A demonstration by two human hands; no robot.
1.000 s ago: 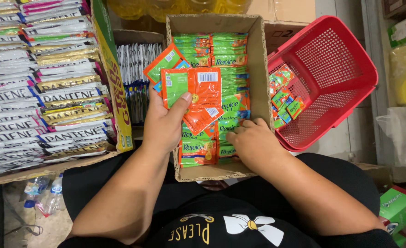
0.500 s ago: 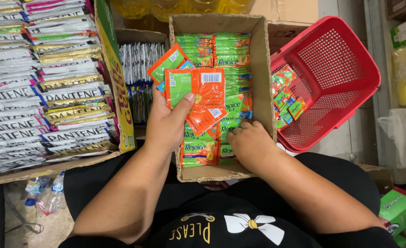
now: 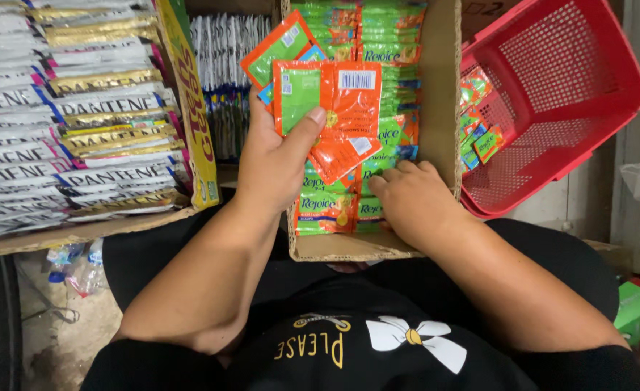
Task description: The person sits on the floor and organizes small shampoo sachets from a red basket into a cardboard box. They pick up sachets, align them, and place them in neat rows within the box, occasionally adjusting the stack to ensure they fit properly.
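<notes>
Barely moved: your left hand (image 3: pixel 280 163) still pinches fanned sachets (image 3: pixel 327 101) for counting, right hand (image 3: pixel 407 203) digs fingers-down in the box (image 3: pixel 447 145).

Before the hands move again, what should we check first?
1. Left hand grips the orange and green sachets, thumb on top: ok.
2. Right hand is down in the cardboard box, on the packed sachets: ok.
3. Box rests steady on the lap: ok.
4. Red basket has room left: ok.
5. How many sachets the left hand holds: cannot tell.
</notes>
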